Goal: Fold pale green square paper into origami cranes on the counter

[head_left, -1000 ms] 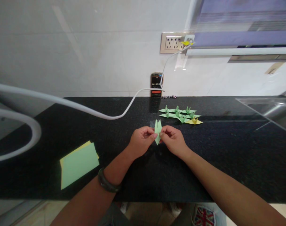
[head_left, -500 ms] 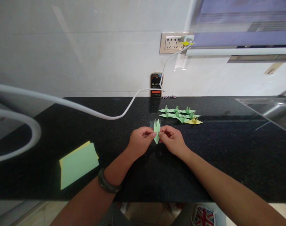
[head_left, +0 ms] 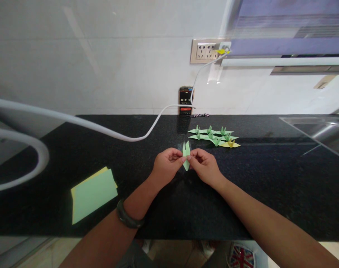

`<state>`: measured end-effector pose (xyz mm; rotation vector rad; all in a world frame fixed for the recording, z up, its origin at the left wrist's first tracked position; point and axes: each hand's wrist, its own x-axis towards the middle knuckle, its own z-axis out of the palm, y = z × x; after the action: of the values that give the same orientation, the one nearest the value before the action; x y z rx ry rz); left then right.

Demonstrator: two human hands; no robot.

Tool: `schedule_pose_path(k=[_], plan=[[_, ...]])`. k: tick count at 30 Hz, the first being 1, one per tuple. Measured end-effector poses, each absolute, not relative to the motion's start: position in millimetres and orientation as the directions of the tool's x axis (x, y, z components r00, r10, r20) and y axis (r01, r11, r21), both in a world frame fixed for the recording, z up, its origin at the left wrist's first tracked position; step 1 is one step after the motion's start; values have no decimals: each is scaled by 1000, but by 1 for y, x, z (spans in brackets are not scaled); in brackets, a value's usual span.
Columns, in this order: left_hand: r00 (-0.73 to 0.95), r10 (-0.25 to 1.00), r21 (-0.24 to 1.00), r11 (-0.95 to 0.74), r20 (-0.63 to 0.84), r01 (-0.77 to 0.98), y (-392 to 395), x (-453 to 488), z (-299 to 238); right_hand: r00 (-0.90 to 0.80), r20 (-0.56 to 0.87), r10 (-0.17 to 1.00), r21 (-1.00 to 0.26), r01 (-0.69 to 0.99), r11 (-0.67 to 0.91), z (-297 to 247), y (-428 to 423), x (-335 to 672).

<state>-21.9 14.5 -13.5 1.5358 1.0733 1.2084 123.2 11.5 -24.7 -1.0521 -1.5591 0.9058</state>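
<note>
Both my hands pinch a small folded piece of green paper (head_left: 186,150) just above the black counter (head_left: 270,178). Two narrow points of the paper stick up, and one tip points down between my fingers. My left hand (head_left: 166,166) grips its left side with thumb and fingertips closed. My right hand (head_left: 204,165) grips its right side in the same way. A dark bracelet sits on my left wrist. Beyond my hands lies a cluster of finished paper cranes (head_left: 212,136), several green ones and a yellow one.
A stack of green and yellow paper squares (head_left: 93,193) lies at the front left. A phone (head_left: 185,100) showing a timer leans against the wall, with a white cable (head_left: 108,132) crossing the counter to a wall socket (head_left: 207,51). A steel sink (head_left: 320,130) is at the right.
The folded paper has sunk a little between my fingers and my fingertips have drawn closer together on it. Everything else stays in place.
</note>
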Motion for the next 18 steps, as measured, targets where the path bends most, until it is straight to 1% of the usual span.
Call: schedule_pose_path(k=[5, 8, 18], plan=[[117, 986, 993, -113, 118, -46, 14, -21, -12, -105, 317, 943, -927, 176, 331, -24, 10, 123], [120, 991, 994, -49, 61, -101, 13, -21, -10, -100, 320, 942, -925, 180, 333, -23, 10, 123], [152, 987, 996, -38, 49, -79, 11, -20, -8, -102, 319, 942, -923, 194, 333, -23, 10, 122]])
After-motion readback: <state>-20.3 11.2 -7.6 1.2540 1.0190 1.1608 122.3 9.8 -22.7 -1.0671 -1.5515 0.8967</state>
